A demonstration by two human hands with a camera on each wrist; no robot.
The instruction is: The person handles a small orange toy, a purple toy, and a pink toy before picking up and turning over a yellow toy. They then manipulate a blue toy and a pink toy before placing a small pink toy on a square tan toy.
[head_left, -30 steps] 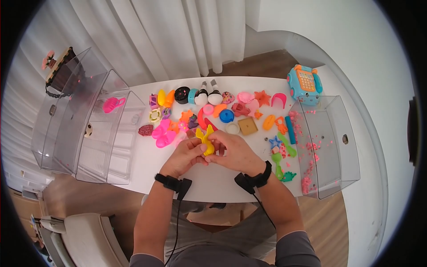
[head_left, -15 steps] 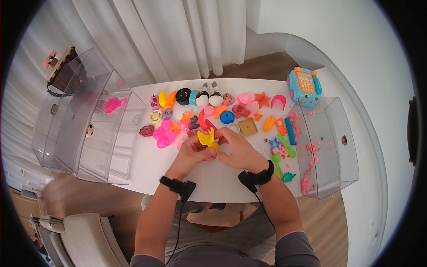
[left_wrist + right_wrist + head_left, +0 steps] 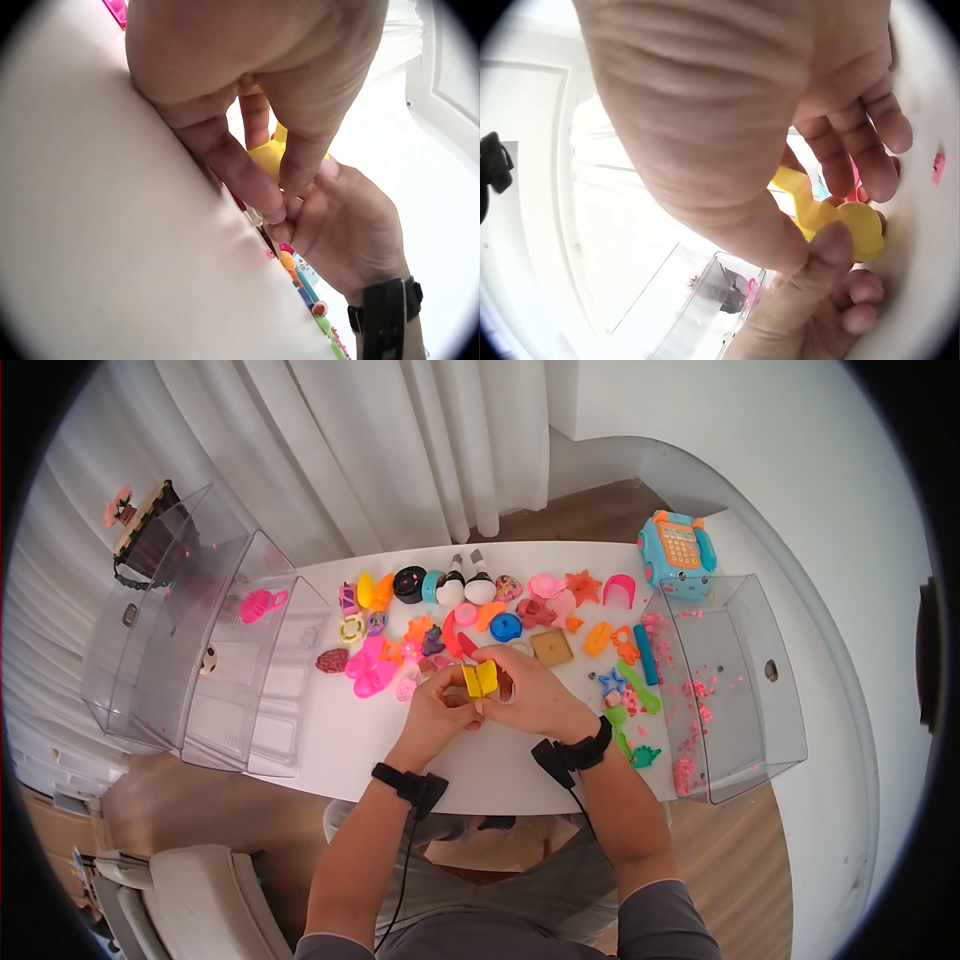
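A small yellow plastic toy mould (image 3: pixel 480 680) with two flaps is held up between both hands, over the near middle of the white table. My left hand (image 3: pixel 436 718) pinches it from the left; in the right wrist view the left thumb (image 3: pixel 831 244) presses on its rounded, lobed end. From the right, my right hand (image 3: pixel 543 700) grips the flap end between thumb and index finger, the other fingers loosely bent. In the left wrist view only a part of the yellow mould (image 3: pixel 268 157) shows between the fingers.
Colourful toys and moulds cover the table's far half, among them a blue round lid (image 3: pixel 506 627) and a tan square tray (image 3: pixel 552 648). A clear bin (image 3: pixel 785 690) with pink crumbs stands right, by a toy phone (image 3: pixel 678 552). Clear drawers (image 3: pixel 185 745) stand left.
The yellow mould has been turned between the hands; its two prongs, upright before, now show as broad flaps facing the head camera. Both hands stay close together over the same spot.
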